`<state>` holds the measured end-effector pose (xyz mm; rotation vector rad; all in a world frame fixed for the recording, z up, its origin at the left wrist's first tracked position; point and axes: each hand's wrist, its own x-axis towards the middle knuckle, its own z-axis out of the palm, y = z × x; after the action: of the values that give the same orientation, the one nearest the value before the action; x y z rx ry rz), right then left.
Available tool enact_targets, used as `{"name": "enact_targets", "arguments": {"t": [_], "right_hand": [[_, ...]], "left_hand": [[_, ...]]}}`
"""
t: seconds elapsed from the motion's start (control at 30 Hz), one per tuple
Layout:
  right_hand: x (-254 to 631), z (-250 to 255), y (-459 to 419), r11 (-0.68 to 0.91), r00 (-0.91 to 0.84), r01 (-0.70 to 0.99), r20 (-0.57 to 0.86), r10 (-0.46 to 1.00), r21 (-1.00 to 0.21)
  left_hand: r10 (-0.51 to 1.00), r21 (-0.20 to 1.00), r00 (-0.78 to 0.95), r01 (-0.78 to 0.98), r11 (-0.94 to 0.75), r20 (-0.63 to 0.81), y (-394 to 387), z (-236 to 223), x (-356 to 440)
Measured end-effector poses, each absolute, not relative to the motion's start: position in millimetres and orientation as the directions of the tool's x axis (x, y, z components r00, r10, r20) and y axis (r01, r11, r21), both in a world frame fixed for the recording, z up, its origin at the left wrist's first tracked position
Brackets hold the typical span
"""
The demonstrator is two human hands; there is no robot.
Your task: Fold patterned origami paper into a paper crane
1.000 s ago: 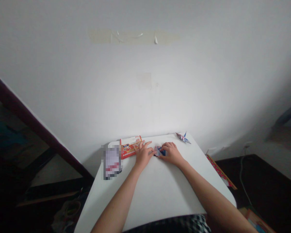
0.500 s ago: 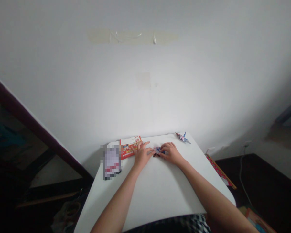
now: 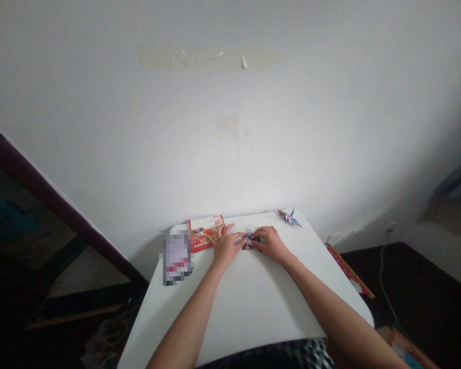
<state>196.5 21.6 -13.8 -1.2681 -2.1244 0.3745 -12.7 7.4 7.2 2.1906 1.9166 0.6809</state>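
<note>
A small piece of patterned paper (image 3: 249, 247), dark blue with reddish and pale parts, lies on the white table between my hands. My left hand (image 3: 226, 249) has its thumb and index finger at the paper's left edge, with its other fingers spread over the corner of a red-orange packet. From the right, my right hand (image 3: 272, 244) pinches the paper with bent fingers, which hide part of it. Its folds are too small to make out. A folded paper crane (image 3: 290, 218) in blue, white and red sits at the table's back right.
The white table (image 3: 253, 302) stands against a white wall. The red-orange packet (image 3: 203, 245) lies at the back left, with a blurred-out flat object (image 3: 177, 256) beside it. A cable (image 3: 382, 277) runs across the floor on the right.
My left thumb and fingers have shifted slightly on the paper, and a bit more of its lower edge shows. The crane and packet stay where they were.
</note>
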Motion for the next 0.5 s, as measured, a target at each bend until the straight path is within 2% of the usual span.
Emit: {"name": "enact_targets", "arguments": {"t": [0.5], "right_hand": [[195.7,-10.9,18.0,0.496,-0.387,0.738,0.315,0.866,-0.457]], "left_hand": [[0.961,0.394,0.06,0.904,-0.167,0.269,9.1,2.2,-10.0]]}}
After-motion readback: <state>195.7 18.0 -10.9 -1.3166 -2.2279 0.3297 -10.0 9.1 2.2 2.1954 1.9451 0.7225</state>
